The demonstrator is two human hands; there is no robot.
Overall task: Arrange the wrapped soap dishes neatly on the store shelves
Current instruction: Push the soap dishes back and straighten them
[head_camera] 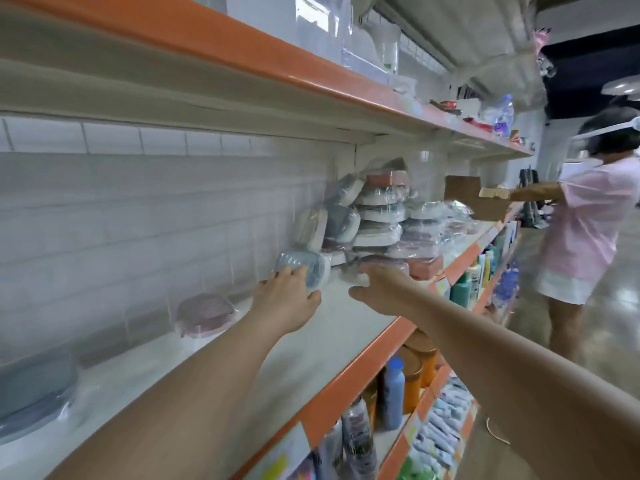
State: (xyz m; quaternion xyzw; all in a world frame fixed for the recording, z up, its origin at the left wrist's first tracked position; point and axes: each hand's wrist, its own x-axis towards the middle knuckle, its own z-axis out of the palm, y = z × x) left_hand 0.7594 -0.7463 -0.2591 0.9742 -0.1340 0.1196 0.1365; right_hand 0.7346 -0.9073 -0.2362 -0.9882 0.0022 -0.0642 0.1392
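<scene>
On the middle shelf [346, 327], white deck with orange lip, I log the stock as follows.

Item: blue wrapped soap dish [304, 270], standing on edge just left of the heap. My left hand [287, 299] holds it, fingers laid over its near face and thumb below; I judge it is being lifted away from the heap for placing further left.

Item: heap of wrapped soap dishes [377, 216], some stacked flat, several leaning on edge against the back wall, which I take to be unsorted stock dumped for arranging.

Item: pink wrapped dish [206, 317], flat on the deck, well left of my hands, and a grey wrapped dish [34, 393] further left, spaced in a row as finished placements.

My right hand [381, 289] reaches to the foot of the heap, thumb spread; its fingertips seem to touch the film there, though blur hides whether they pinch anything.

Also present: another person [585, 223] with a cardboard box [481, 199] at the far end.
</scene>
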